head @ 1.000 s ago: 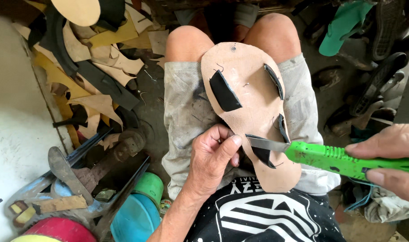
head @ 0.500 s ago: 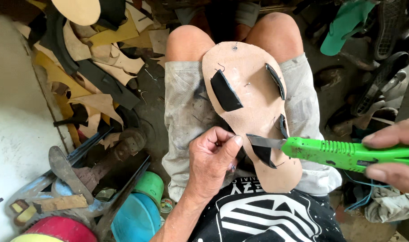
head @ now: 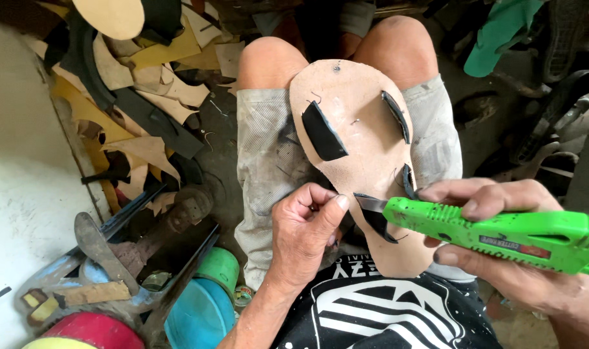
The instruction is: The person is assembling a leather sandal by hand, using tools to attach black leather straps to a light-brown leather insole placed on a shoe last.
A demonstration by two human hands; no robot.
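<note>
I see a tan leather sandal sole (head: 359, 155) lying flat across the lap at the centre of the frame, toe end toward the knees at the top, heel end near the shirt at the bottom. Black strap tabs (head: 322, 132) poke through slits on both its edges, loose and unglued. A bright green utility knife (head: 501, 234) lies crosswise from the right edge, its short steel blade (head: 371, 203) resting on the lower left strap tab (head: 377, 221).

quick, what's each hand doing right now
Left hand: closed, pinching a black strap end on the tan sole.
Right hand: closed around the green utility knife.
</note>
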